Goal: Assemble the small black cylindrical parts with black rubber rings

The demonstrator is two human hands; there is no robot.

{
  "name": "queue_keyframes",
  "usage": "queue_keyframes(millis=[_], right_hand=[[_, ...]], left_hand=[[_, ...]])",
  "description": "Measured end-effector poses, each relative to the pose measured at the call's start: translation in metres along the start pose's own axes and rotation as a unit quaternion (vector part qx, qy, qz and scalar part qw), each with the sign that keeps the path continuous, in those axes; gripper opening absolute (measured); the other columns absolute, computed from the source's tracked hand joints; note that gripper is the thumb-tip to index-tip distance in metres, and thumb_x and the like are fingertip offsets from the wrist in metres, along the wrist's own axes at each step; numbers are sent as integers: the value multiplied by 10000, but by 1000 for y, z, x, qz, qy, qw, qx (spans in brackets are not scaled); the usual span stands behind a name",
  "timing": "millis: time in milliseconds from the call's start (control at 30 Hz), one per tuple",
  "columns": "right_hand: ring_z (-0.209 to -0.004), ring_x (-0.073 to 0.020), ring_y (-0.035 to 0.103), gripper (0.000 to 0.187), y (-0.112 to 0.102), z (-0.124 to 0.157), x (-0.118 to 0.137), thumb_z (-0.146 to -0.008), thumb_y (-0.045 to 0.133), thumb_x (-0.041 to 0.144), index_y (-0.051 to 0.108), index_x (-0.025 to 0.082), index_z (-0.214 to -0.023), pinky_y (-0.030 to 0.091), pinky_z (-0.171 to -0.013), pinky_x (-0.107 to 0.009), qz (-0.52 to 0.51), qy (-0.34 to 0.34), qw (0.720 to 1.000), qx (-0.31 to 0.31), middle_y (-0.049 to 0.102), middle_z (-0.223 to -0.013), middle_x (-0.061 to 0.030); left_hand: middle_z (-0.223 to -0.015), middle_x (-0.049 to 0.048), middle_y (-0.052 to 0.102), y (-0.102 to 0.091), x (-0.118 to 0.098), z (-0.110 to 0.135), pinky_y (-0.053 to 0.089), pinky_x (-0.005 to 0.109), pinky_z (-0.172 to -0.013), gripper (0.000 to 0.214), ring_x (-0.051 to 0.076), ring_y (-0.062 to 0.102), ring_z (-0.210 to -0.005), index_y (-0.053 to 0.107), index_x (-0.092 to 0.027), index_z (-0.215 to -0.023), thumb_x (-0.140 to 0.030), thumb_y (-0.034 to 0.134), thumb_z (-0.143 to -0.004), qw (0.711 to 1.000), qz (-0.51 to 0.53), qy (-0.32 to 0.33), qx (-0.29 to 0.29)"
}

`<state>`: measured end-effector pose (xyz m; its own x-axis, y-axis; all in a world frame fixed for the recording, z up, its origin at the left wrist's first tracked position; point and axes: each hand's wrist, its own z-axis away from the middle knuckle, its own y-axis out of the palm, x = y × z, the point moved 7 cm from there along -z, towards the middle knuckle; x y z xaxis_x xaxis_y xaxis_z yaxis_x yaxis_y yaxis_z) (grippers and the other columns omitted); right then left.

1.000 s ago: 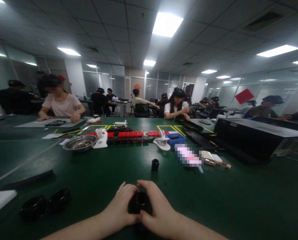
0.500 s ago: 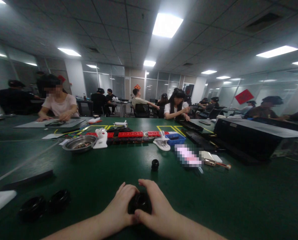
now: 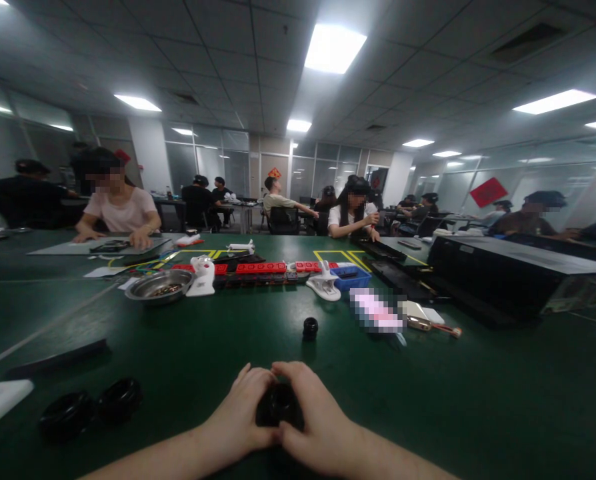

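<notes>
Low in the centre of the head view, my left hand [image 3: 245,408] and my right hand [image 3: 315,415] curl round a glossy black, ring-shaped part [image 3: 281,403], one from each side. Its dark hole faces up, and its lower part is hidden by my thumbs. Beyond my fingertips stands a smaller black ringed piece [image 3: 310,328], touched by neither hand. Off to the left lie two more shiny black rings, one nearer the edge [image 3: 67,415] and one beside it [image 3: 120,400]; they resemble small tyres.
A metal bowl [image 3: 161,287] of small parts, white clamps [image 3: 324,283], red strips [image 3: 261,267] and a blue tray [image 3: 351,277] line the table's middle. A black case [image 3: 498,273] stands right. A dark bar [image 3: 58,358] lies left. Two people [image 3: 121,210] work across the table.
My right hand's fingers and thumb have shifted slightly round the black part, the fingertips a little to the left. The person across at left has moved a hand to the right.
</notes>
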<state>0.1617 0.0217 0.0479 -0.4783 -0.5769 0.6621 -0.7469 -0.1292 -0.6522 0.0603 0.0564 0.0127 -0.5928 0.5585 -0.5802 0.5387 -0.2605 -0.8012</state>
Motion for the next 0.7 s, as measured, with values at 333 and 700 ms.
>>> queue_keyframes(millis=[333,700], right_hand=[[-996,-218,500,508,-3,-3,-3,-671,572,143,446,172,-1162,396,-894,-365,15,42,999,2,540,-1088,-80],[-992,-238,491,582,-5,-3,-7,-615,682,227,462,170,-1151,395,-887,-384,36,77,996,-21,536,-1075,-82]], left_hand=[[-978,36,582,-1,-2,-1,201,518,-1019,407,254,530,-964,528,-220,-927,-360,701,-586,1000,0,-1,-4],[-930,37,574,-1,-2,0,209,521,-1015,381,248,539,-935,527,-198,-880,-373,705,-592,1000,2,5,-9]])
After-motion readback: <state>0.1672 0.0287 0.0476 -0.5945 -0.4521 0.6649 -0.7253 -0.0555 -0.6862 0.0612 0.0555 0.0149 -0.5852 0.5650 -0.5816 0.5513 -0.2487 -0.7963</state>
